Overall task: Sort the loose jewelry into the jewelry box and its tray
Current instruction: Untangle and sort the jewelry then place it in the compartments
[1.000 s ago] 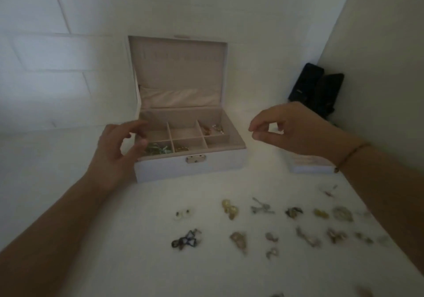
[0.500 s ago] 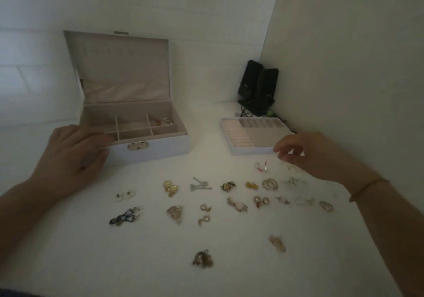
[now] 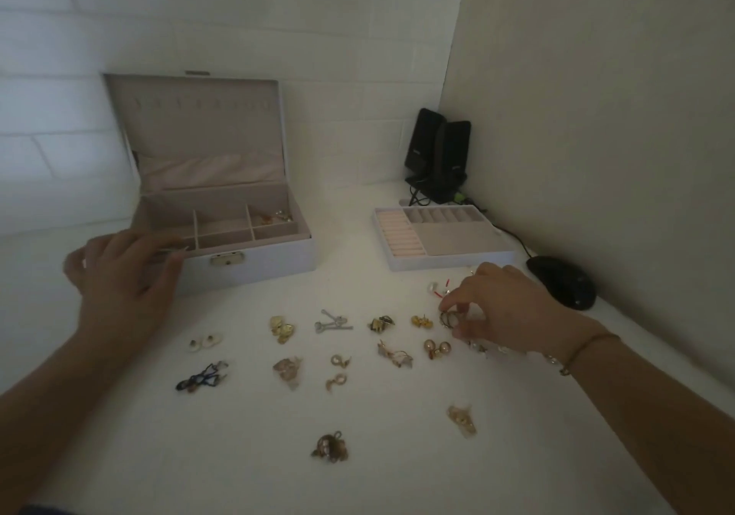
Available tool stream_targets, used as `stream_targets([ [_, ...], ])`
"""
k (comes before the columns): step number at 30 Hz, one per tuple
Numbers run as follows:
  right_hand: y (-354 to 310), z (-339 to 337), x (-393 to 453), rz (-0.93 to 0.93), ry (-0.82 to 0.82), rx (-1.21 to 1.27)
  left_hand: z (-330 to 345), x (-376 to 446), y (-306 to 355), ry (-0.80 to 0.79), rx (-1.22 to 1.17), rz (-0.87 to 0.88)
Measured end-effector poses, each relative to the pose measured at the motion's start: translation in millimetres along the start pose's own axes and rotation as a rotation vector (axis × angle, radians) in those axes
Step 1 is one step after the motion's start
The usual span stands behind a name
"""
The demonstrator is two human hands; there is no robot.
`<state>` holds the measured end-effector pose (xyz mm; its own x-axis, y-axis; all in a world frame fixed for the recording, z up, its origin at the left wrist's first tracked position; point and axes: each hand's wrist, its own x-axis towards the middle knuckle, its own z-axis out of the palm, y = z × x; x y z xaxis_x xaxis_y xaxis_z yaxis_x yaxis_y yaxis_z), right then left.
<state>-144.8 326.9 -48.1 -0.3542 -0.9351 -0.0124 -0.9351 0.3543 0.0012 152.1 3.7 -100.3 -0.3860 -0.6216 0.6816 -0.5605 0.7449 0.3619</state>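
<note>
The white jewelry box (image 3: 254, 266) stands open at the back left, lid upright, with a few pieces in its back right compartment. My left hand (image 3: 127, 276) rests on its front left corner, fingers spread over the rim. The removable tray (image 3: 449, 262) lies to the right, with ring rolls and small slots. Several loose earrings and pendants are scattered on the white table in front. My right hand (image 3: 497, 308) is down among them, thumb and fingers pinched on gold hoop earrings (image 3: 451, 317). A pearl piece with red bits (image 3: 435, 288) lies just beyond.
Two black speakers (image 3: 437, 156) stand in the back corner with a cable. A black computer mouse (image 3: 562, 282) lies right of the tray, close to my right hand. The side wall runs along the right.
My view has swung right, bringing the tray and mouse in. My right hand dropped from beside the box to the table and closed on the hoops. My left hand settled on the box's corner.
</note>
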Motion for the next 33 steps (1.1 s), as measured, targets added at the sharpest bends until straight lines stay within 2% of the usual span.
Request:
stream_targets([
  [7,-2,4,10,0.0,-0.076,0.134,-4,1,-2,0.081,-0.214,-0.027],
  [16,-2,-10,26,-0.04,-0.176,0.214,0,2,-7,0.071,-0.228,-0.044],
  [19,-8,-33,36,-0.04,-0.137,0.197,-2,4,-7,0.083,-0.295,-0.051],
  [22,-33,-65,56,-0.043,-0.014,0.289,-1,4,-8,0.075,-0.316,-0.029],
  [25,-73,-83,93,-0.131,0.068,0.408,0,5,-12,0.086,-0.333,-0.037],
  [29,-126,-87,160,-0.239,0.082,0.498,4,7,-18,0.086,-0.375,-0.038],
  [33,-173,-75,224,-0.312,0.067,0.395,6,8,-22,0.085,-0.413,-0.047],
])
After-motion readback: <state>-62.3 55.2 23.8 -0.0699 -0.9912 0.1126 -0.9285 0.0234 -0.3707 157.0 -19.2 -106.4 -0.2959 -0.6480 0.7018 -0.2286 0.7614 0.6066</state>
